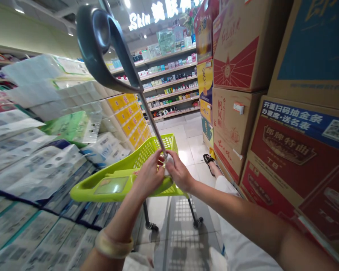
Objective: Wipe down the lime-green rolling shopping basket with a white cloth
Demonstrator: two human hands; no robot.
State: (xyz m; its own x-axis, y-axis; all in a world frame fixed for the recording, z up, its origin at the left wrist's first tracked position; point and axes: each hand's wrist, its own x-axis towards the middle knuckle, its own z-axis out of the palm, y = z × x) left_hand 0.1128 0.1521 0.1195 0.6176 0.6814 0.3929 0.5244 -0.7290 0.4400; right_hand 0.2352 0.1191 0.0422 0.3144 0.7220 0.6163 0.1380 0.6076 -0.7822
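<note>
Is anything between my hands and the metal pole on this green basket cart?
Nothing visible. The left hand and right hand both touch the metal pole at its foot, by the green basket. Whether the fingers grip it is unclear.

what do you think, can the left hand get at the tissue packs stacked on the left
Probably yes: the left hand is closed on the pole above the green basket, and the tissue packs sit close beside it with nothing between.
</note>
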